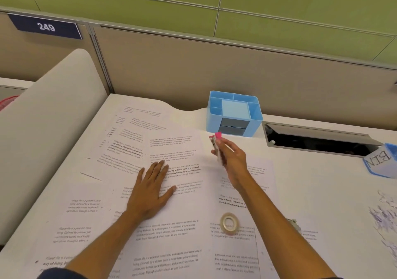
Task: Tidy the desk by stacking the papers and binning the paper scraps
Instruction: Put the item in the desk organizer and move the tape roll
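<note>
Several printed paper sheets [120,141] lie spread and overlapping across the white desk [311,171]. My left hand [150,189] rests flat, fingers straight, on a sheet in the middle. My right hand [233,162] is raised just right of it and pinches a small pink-tipped object [217,144], blurred, near the blue organizer. A blue container labelled BIN [381,162] sits at the right edge. Scribbled paper [384,216] lies at the far right.
A light blue desk organizer [234,113] stands at the back of the desk. A roll of clear tape [229,224] lies on the sheets near my right forearm. A cable slot [318,139] opens in the desk at right. A grey divider [43,128] borders the left.
</note>
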